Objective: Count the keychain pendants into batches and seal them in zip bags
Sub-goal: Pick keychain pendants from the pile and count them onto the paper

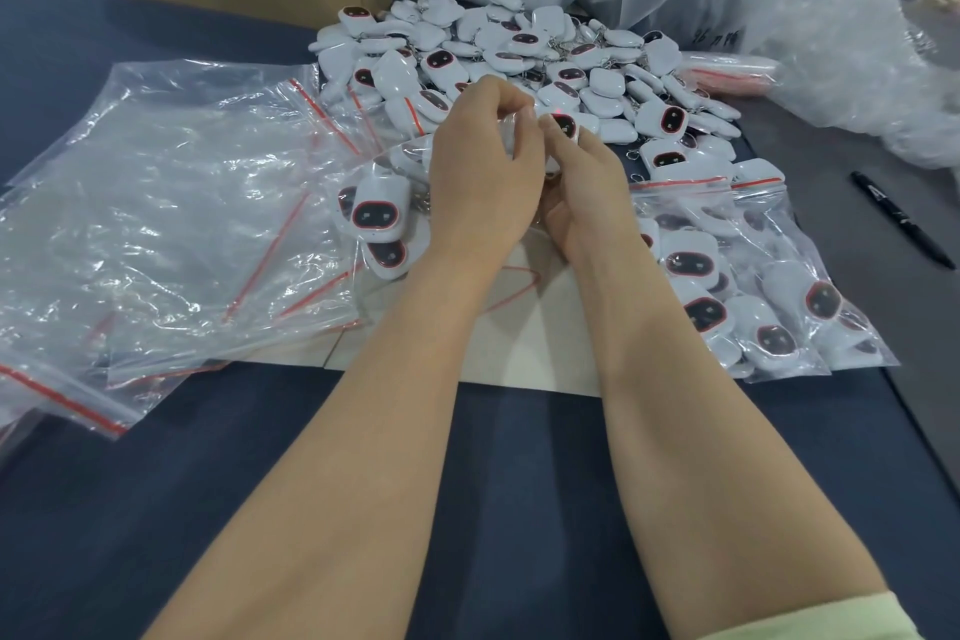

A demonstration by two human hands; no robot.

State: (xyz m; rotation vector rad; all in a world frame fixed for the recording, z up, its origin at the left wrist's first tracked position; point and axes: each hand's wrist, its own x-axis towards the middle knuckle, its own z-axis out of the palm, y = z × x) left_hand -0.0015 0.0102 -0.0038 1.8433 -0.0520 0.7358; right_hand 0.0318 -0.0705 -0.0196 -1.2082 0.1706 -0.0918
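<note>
Hands: left hand (483, 177) and right hand (587, 182) together, both pinching one pendant (565, 125)
Pile: loose pendants (519, 52) just beyond, on desk (493, 473)
Bags: empty zip bags (171, 203) left — filled bags (737, 286) right

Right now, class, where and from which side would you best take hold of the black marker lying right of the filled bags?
Pinch the black marker at mid-barrel from above, fingers across its narrow width. It lies flat on the table, slanted, apart from the filled bags, so both long sides look free. The right hand is nearer, though it holds a pendant.
</note>
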